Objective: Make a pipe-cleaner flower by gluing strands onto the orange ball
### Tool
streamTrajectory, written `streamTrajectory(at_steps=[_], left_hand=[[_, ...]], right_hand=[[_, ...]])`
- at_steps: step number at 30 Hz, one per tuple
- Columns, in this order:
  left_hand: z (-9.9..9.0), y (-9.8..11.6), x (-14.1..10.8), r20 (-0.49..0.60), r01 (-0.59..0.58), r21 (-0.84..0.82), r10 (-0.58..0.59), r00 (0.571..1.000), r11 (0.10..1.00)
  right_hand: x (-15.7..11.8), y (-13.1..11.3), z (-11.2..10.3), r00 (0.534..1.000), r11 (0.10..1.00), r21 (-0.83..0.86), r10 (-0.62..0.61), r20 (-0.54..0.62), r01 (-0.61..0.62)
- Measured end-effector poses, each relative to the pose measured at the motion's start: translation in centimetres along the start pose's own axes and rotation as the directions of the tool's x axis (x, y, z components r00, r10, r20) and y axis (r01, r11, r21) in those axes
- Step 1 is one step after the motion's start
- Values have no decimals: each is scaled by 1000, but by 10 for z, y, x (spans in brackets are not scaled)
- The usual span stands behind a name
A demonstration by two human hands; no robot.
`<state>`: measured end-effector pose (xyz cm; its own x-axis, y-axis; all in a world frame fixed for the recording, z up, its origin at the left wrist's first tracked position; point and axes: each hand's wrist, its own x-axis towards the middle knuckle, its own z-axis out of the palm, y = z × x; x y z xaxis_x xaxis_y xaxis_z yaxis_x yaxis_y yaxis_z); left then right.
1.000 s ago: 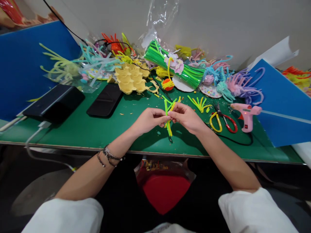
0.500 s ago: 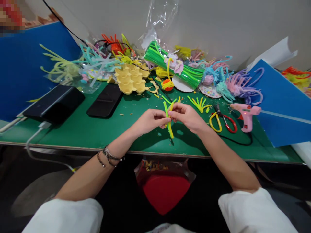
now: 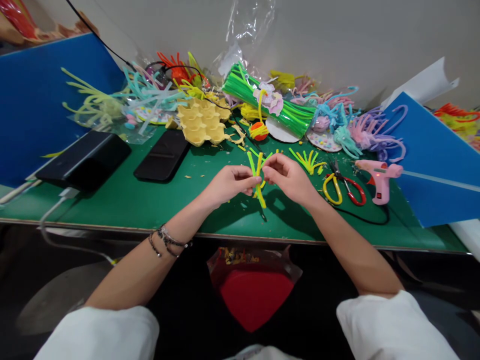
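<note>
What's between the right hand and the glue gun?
The head view shows scissors, a black cable and, close to the right hand, yellow-green stems.

One head-worn camera looks forward and down from close by the table (image 3: 123,206), facing the wall (image 3: 356,45).

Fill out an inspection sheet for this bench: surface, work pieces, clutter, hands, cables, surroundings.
Surface: green tabletop, strewn with small scraps
Work pieces: green and yellow fuzzy stems, held together; similar cluster lying to their right
Clutter: phone, egg carton, wrapped green bundle, scissors, glue gun
Hands: left hand pinches the stems; right hand close beside them, contact unclear
Cables: white cable plugged into black box; black cord below glue gun
Surroundings: blue panel at each side, grey wall behind
</note>
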<state>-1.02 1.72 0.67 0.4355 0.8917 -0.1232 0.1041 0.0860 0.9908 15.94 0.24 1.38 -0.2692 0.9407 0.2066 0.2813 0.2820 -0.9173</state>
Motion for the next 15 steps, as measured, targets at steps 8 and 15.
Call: streamTrajectory(at_steps=[8, 15], left_hand=[[-14, -8, 10, -184, -8, -202, -30, 983, 979], [-10, -6, 9, -176, -2, -277, -49, 983, 961]], right_hand=[[-13, 7, -6, 819, 296, -842, -514, 257, 450], [-15, 6, 1, 800, 199, -848, -488, 349, 491]])
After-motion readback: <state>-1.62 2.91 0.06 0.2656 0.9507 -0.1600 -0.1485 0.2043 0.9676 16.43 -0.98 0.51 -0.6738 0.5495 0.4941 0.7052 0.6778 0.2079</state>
